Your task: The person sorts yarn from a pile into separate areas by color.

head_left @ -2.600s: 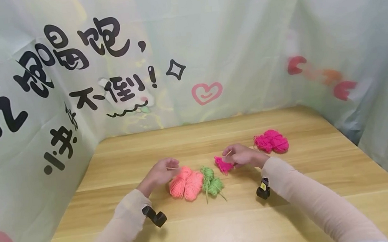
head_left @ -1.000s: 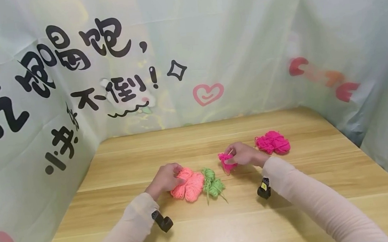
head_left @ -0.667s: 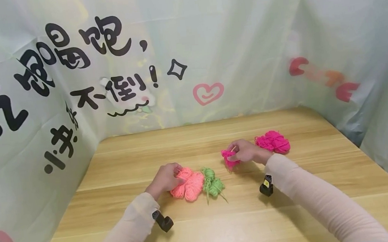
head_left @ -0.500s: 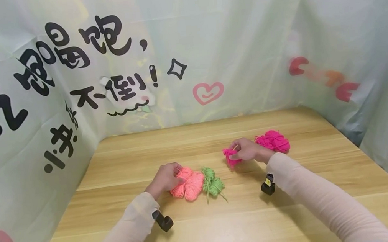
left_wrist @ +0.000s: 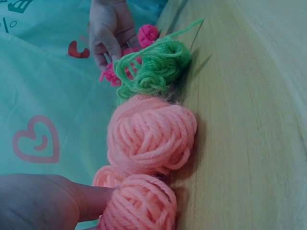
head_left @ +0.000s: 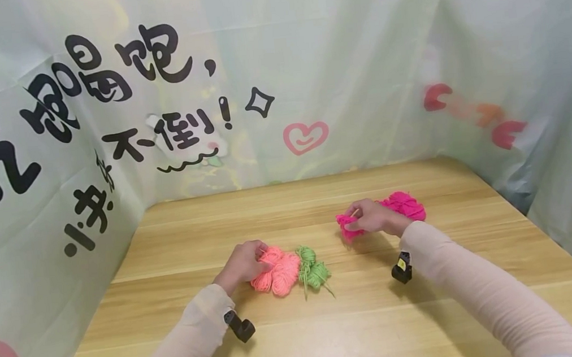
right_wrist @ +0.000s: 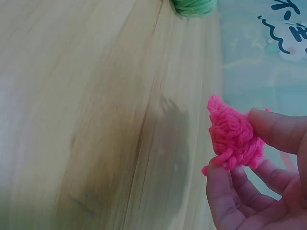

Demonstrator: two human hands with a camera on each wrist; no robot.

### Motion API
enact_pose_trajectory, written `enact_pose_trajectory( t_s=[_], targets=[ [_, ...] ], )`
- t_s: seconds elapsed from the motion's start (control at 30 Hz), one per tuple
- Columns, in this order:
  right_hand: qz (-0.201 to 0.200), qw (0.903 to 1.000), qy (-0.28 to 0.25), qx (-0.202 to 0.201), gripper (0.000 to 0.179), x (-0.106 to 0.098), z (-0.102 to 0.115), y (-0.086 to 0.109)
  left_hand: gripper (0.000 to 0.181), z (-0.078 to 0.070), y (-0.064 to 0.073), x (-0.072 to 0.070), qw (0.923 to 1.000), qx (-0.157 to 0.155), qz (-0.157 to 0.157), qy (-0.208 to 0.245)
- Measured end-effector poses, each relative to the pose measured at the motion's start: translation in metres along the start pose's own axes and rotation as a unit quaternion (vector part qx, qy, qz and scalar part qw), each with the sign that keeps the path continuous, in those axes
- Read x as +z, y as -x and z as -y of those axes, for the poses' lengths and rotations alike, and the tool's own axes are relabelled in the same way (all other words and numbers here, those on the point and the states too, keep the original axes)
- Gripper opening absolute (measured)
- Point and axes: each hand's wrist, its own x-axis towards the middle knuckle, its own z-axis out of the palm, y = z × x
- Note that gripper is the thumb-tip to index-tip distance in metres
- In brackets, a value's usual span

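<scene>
Magenta yarn (right_wrist: 235, 136) in hand (head_left: 374, 216), seemingly aloft

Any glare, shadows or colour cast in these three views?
Head: pale glare on the near tabletop, shadow beside the right sleeve; left wrist: teal cast over the backdrop; right wrist: dark shadow on the tabletop, left of the pink yarn in frame.

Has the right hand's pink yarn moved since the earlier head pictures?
Yes: the held pink yarn has moved rightward, away from the stationary green yarn.

Wood-grain table (head_left: 193, 223), soft glare (head_left: 326, 345) — pale printed curtain (head_left: 351, 53) behind — black lettering (head_left: 121, 137), pink heart (head_left: 305, 141).
</scene>
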Motion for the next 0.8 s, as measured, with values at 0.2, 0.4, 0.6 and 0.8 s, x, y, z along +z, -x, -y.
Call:
enact_pose_trajectory(
  t_s=[0.2,0.4,0.6,0.8],
  targets=[
    [-0.011,0.9999,0.012,0.005,0.033,-0.008,-0.003,0.001,0.036,0.0,-0.001,0.0,1.0,-0.006,0.001,-0.002],
    [-0.021,0.9996,0.019,0.011,0.033,-0.014,-0.007,0.002,0.036,0.0,0.0,0.0,1.0,-0.008,0.001,0.005],
    [-0.021,0.9997,0.01,0.008,0.034,-0.018,-0.012,0.003,0.036,0.003,0.0,0.003,0.9999,-0.01,-0.001,0.008],
    [-0.034,0.9988,0.036,0.003,0.034,-0.026,-0.018,0.005,0.037,0.002,0.0,0.002,1.0,-0.001,-0.004,0.008]
  ],
)
